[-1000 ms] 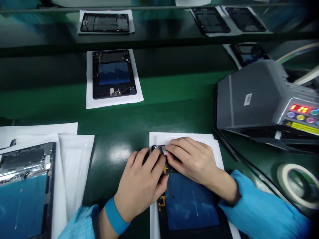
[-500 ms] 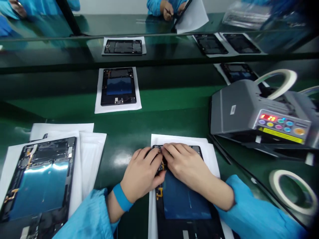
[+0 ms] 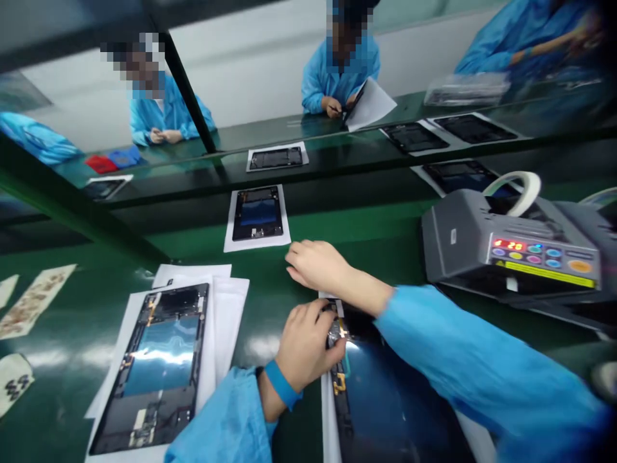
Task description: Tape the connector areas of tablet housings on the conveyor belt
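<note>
My left hand [image 3: 308, 341] rests on the upper left corner of an opened tablet [image 3: 400, 392]. Its fingers bend over the edge, and the thumb presses beside small metallic parts and an orange flex cable [image 3: 340, 384]. White paper [image 3: 329, 418] lies under this tablet. Above the tablet's far end is my right hand [image 3: 321, 267], off the tablet, its fingers loosely bent and pointing left with nothing visible in them. My right sleeve covers part of the tablet. Left of my hands, a second opened tablet [image 3: 164, 360] lies on stacked white sheets [image 3: 226, 321].
A grey tape dispenser [image 3: 506, 244] with a lit display stands at the right. Sheets of small parts [image 3: 36, 302] lie far left. Another opened tablet [image 3: 258, 215] sits ahead on paper. A green post [image 3: 81, 199] rises at left. Across the bench, several people in blue work.
My right hand has lifted off the tablet and moved forward. My left hand stays at the tablet's corner. The view has tilted up and turned left, bringing more people into sight.
</note>
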The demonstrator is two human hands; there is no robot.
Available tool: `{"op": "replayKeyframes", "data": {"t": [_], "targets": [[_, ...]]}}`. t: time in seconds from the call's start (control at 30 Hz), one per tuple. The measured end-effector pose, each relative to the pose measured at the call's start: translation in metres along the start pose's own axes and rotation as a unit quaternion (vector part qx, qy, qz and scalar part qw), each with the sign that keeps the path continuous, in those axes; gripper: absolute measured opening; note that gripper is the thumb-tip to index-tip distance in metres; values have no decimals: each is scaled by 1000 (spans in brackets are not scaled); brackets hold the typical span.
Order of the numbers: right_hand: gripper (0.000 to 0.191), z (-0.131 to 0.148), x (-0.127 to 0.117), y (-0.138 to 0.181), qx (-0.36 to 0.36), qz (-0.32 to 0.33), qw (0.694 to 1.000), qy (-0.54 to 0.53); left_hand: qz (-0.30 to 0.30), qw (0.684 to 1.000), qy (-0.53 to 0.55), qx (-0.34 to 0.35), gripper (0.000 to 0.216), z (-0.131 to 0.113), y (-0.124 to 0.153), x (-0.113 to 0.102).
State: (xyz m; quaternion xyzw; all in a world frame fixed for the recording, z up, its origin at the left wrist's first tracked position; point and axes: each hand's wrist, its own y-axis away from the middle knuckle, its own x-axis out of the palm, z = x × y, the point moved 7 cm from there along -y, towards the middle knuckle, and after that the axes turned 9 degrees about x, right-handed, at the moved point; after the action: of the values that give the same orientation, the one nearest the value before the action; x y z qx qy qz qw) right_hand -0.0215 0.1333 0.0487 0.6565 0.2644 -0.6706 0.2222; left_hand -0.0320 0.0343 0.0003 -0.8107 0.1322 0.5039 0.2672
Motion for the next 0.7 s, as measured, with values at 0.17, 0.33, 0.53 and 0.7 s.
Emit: {"op": "replayKeyframes", "data": {"t": [0.17, 0.33, 0.53, 0.7], "targets": [[28, 22, 17, -106, -9, 41, 999, 28, -14, 1000, 5, -1, 32, 4, 3, -1], [33, 34, 47, -134, -12, 85, 995, 57, 11, 999, 32, -5, 38, 9, 7, 9], [31, 32, 38, -129, -11, 94, 993, 77, -145, 900, 371, -177, 30, 37, 14, -2], [15, 10, -11, -64, -29, 74, 993, 88, -270, 730, 539, -321, 51, 78, 29, -12]]}}
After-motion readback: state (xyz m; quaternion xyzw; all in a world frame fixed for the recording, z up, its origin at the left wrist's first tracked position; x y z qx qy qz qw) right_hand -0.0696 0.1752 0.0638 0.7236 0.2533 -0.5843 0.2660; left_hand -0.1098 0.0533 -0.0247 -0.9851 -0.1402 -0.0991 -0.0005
